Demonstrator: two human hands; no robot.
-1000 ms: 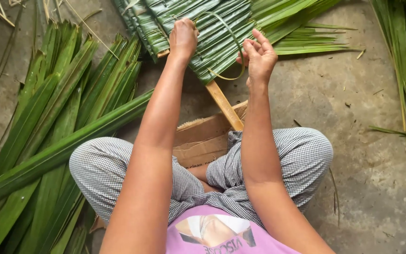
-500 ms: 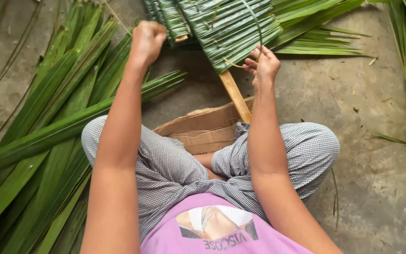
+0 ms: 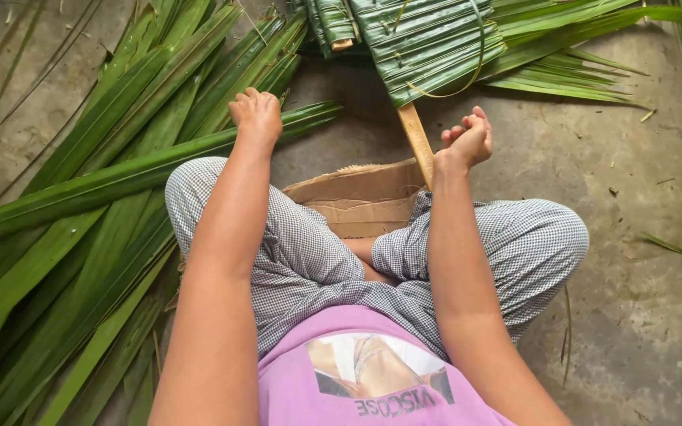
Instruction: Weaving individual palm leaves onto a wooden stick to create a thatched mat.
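Observation:
My left hand (image 3: 256,115) reaches out to the left, its fingers curled down over a long green palm leaf (image 3: 120,177) that lies across the leaf pile. My right hand (image 3: 467,139) hovers in front of my right knee with its fingers loosely curled; nothing shows in it. It is just right of a flat wooden stick (image 3: 417,142) that juts from a panel of folded palm leaves (image 3: 420,43) on the floor ahead. A thin pale strip (image 3: 479,59) loops over that panel.
A pile of long palm leaves (image 3: 57,260) covers the floor on my left. A piece of brown cardboard (image 3: 361,201) lies in front of my crossed legs. More leaves (image 3: 578,75) fan out at the upper right, on bare concrete floor (image 3: 633,315).
My left hand left the leaf panel and swung down and left onto the leaf pile. My right hand drew back from the panel's edge toward my knee.

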